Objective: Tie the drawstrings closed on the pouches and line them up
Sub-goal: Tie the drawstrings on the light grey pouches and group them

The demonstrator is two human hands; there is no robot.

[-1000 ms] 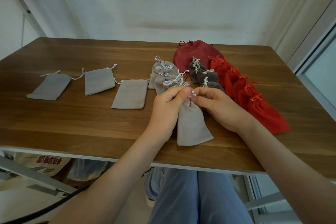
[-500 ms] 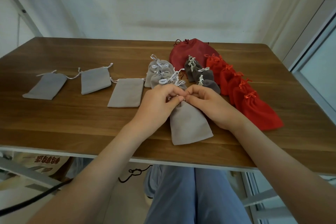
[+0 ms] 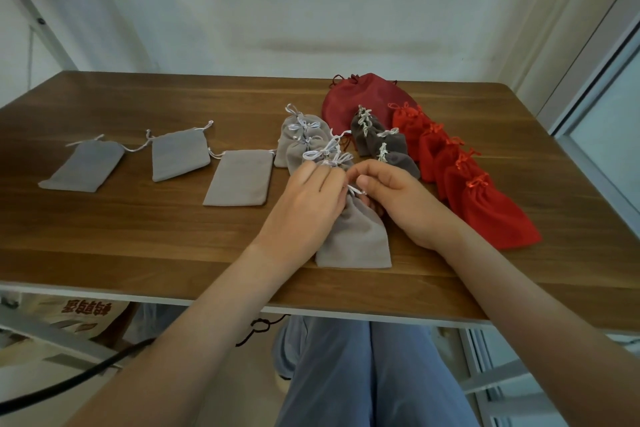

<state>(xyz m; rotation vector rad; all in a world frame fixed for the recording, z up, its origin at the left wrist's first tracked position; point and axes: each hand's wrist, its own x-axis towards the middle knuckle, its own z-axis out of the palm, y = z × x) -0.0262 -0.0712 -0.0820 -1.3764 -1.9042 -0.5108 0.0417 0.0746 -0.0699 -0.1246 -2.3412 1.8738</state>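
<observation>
Pouch in work: light grey velvet pouch (image 3: pixel 356 239) lies flat on the brown wooden surface (image 3: pixel 138 236), centre, near edge; neck bunched and pointing far, base toward the person.
Left hand (image 3: pixel 304 211): grip curled over the neck from the left. Fingertips are hidden behind the knuckles, but it looks clamped on the white drawstring (image 3: pixel 355 189).
Right hand (image 3: pixel 405 204): thumb + curled fingers pinch the same cord from the right; a small loop shows btwn the hands.
Why held so: hands meet at the neck so the cord ends can be crossed & pulled, w/ the body resting on the surface as anchor.
Step (judgement): bow being formed, not yet snug.
Done rows: tied light grey pouches (image 3: pixel 304 139) overlap just far of the hands; tied dark grey pouches (image 3: pixel 381 142) to their right; tied bright red pouches (image 3: pixel 485 198) further right, in a near-to-far diagonal; big dark red pouch (image 3: pixel 346 97) at the far end.
To do: three flat untied grey pouches (image 3: pixel 180 154) at left, apart from ea. other, cords loose.
Room: open wood near-left of the hands. The right is crowded, w/ the right wrist near the nearest red pouch.
Edge risk (judgement): the base sits near the near edge, so a pull toward the person could slide it off.
</observation>
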